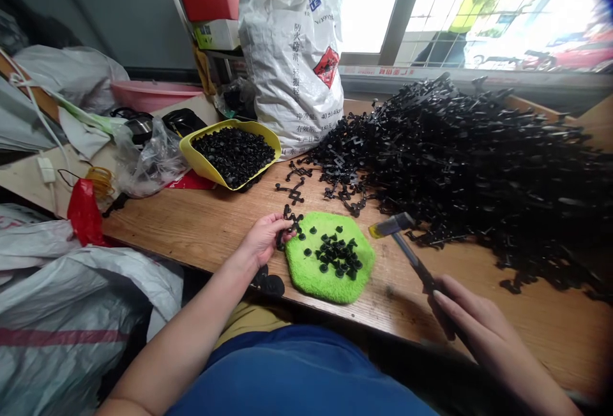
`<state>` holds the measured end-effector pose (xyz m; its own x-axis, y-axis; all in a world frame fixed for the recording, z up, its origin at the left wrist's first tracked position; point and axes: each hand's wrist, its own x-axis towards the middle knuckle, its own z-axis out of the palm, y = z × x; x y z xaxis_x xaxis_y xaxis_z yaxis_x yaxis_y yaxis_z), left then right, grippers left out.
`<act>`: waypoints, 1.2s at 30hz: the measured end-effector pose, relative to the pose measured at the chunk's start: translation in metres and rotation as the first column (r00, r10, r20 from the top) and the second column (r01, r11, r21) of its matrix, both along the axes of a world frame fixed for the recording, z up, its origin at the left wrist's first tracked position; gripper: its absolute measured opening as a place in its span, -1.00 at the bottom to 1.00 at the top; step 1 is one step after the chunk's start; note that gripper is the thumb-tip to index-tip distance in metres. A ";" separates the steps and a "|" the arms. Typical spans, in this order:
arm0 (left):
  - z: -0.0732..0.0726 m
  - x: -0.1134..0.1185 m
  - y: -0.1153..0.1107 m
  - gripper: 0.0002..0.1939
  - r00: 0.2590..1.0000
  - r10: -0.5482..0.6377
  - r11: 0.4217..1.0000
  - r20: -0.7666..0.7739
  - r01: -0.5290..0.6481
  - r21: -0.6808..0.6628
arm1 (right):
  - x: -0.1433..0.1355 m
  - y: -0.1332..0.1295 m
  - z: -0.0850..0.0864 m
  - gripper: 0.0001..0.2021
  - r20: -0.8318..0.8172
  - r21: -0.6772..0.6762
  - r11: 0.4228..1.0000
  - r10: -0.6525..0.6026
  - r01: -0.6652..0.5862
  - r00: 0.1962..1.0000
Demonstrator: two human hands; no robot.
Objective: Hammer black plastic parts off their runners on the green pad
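Observation:
My left hand (268, 237) pinches a black plastic piece (295, 223) at the left edge of a green mat (316, 282). Several small black round parts (338, 254) lie on the mat, most of them bunched right of its middle. To the right, my right hand (457, 311) is wrapped round the dark handle of a hammer (393, 224). The hammer's head, yellow at one end, is just right of the mat and looks slightly blurred.
A large heap of black plastic pieces (460, 161) covers the table's (191, 231) right and back. Behind the mat stand a yellow scoop (218, 177) full of small black parts and a white sack (292, 71). Plastic bags (153, 161) lie at the left. A person (460, 20) is outside the window.

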<state>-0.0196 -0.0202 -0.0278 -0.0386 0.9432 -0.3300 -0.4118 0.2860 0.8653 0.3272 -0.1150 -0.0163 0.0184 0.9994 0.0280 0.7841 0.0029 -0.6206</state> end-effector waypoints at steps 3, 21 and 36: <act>-0.006 0.004 0.002 -0.88 0.999 0.021 0.999 0.032 -0.020 -0.038 | -0.003 0.005 0.008 -0.66 0.023 -0.064 0.982 0.178 -0.176 0.984; -0.009 0.011 0.002 -0.82 0.990 0.081 0.997 -0.113 -0.082 -0.004 | -0.045 0.033 0.031 -0.77 -0.059 -0.002 0.909 0.417 -0.418 0.907; -0.015 0.008 0.002 -0.70 0.985 0.056 0.996 -0.164 -0.043 0.084 | -0.084 0.053 0.027 -0.73 0.404 0.172 0.855 0.392 -0.489 0.827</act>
